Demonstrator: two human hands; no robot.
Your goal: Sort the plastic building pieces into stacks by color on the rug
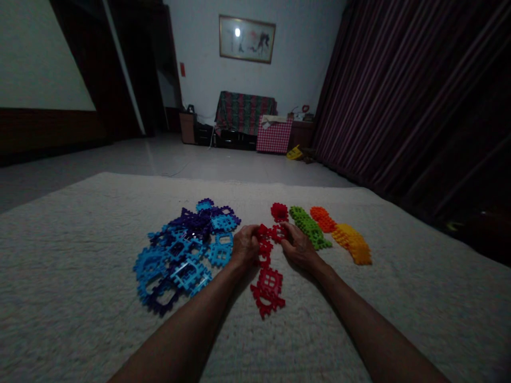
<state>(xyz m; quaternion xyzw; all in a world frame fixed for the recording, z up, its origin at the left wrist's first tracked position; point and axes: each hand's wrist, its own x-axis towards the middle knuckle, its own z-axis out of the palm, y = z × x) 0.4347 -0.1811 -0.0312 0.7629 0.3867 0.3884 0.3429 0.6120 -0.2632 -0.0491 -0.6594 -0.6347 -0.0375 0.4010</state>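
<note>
Red interlocking plastic tiles with toothed edges lie in a rough column on the pale mat. My left hand (pixel 246 246) closes its fingers on a red tile (pixel 263 231) at the column's upper part. On the other side, my right hand (pixel 296 244) pinches a second red tile (pixel 279 232), and the two tiles sit edge to edge; whether they are joined I cannot tell. Nearer me lie loose red tiles (pixel 270 282), one with a window pattern. A red stack (pixel 279 211) stands just beyond my hands.
Left of my hands spreads a heap of blue and purple tiles (pixel 187 239). To the right are rows of green tiles (pixel 309 226), orange tiles (pixel 322 218) and yellow tiles (pixel 353 242). The mat (pixel 120 197) ends before a grey floor, with a cloth-covered cabinet (pixel 244 111) at the wall.
</note>
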